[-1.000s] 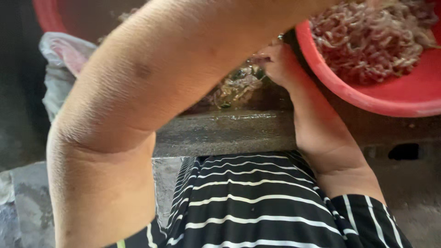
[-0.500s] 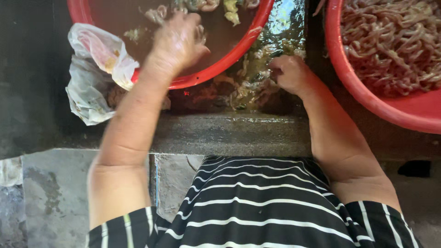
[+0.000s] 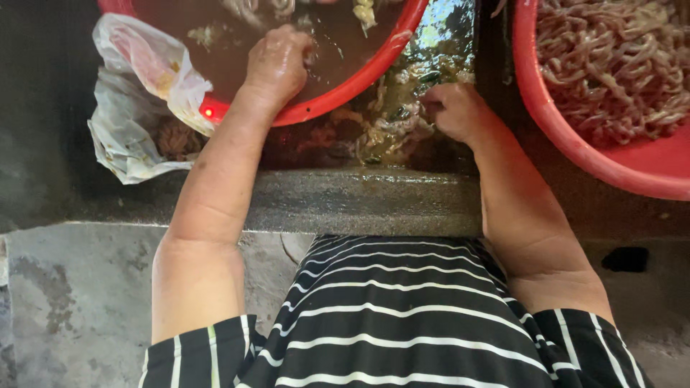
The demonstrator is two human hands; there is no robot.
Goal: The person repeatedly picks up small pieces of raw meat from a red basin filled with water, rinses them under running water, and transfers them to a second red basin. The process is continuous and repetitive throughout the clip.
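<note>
Sorting looks underway: left hand [image 3: 277,63] dips, fingers curled, into the round red plastic basin of murky brown water [image 3: 345,90], grasp hidden. Right hand [image 3: 454,111] pinches wet greenish scraps [image 3: 392,129] between both hands; careful picking seems needed.

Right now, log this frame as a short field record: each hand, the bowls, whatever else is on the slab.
left hand: over the rim of the left red bowl, fingers in brown liquid, grip not visible
right hand: on wet scraps between the bowls, fingers curled
right red bowl: full of pale stringy pieces
plastic bag: crumpled, beside the left bowl
slab edge: grey stone, wet
</note>
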